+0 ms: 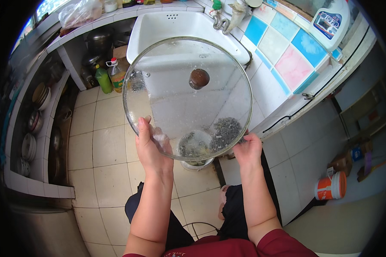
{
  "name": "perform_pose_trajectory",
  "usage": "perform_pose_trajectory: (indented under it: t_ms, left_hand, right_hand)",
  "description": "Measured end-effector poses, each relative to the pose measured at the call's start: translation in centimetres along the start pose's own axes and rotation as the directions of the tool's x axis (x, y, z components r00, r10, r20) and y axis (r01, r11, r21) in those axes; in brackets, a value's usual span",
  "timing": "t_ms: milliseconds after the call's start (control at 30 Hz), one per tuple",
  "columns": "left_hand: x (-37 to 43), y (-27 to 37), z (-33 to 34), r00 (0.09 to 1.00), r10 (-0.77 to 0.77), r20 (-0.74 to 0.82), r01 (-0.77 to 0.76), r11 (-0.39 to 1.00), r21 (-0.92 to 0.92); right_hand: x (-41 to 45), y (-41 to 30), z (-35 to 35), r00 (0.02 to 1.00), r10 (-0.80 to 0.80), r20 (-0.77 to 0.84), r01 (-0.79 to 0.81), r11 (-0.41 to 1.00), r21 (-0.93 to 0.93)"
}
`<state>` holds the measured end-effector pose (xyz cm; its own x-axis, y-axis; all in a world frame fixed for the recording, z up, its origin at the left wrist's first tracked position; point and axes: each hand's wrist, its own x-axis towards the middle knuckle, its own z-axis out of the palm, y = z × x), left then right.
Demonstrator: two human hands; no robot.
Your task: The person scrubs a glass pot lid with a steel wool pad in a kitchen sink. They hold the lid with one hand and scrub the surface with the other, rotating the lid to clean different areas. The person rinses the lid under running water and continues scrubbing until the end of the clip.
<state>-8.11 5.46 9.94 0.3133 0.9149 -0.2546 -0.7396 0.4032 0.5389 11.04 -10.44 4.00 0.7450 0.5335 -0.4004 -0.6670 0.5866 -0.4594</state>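
A large round glass pot lid [177, 106] with a metal rim and a brown knob [199, 79] is raised in front of me, wet with drops and patches of foam. My left hand [154, 147] grips its lower left edge, thumb on the near face and fingers seen through the glass. At the lower right edge, my right hand [249, 149] holds the rim, its fingers partly hidden. Beyond the lid is a white ceramic sink [180, 29]. Through the glass I see a bucket [196, 164] and a dark mass on the floor, blurred by the drops.
A green bottle [103, 79] and an oil bottle [117, 77] stand on the tiled floor [109, 147]. Bowls [29, 146] fill the left shelves. A white cleaner bottle [329, 25] stands on the right ledge, above an orange and white bucket [331, 186].
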Motion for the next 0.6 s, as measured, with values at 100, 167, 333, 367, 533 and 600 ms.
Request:
perform_pose_trajectory:
  t_ms: [100, 167, 333, 367, 533, 600]
  left_hand:
    - [0.3, 0.0, -0.4, 1.000, -0.002, 0.000, 0.002, 1.000, -0.011]
    - [0.4, 0.0, -0.4, 1.000, 0.002, 0.002, -0.002, 1.000, -0.019]
    - [0.7, 0.0, -1.0, 1.000, -0.024, 0.013, 0.023, 0.999, 0.040]
    - [0.7, 0.0, -1.0, 1.000, -0.017, 0.015, 0.017, 1.000, 0.020]
    - [0.6, -0.1, -0.3, 1.000, 0.001, 0.015, 0.000, 0.999, -0.050]
    - [0.6, -0.1, -0.3, 1.000, -0.004, 0.022, 0.005, 0.999, -0.054]
  right_hand:
    - [-1.0, 0.4, 0.4, 0.989, -0.042, 0.140, 0.067, 0.982, -0.179]
    - [-1.4, 0.7, 0.2, 0.981, -0.065, 0.185, 0.110, 0.963, -0.244]
    - [-0.6, 1.4, 0.3, 0.987, -0.072, 0.146, 0.107, 0.962, -0.251]
    - [0.0, 1.4, 0.0, 0.990, -0.064, 0.123, 0.095, 0.959, -0.267]
    - [0.0, 3.0, 1.6, 0.997, -0.055, 0.059, 0.065, 0.982, -0.178]
    - [0.6, 2.8, 1.9, 0.999, -0.015, -0.040, 0.011, 0.994, -0.106]
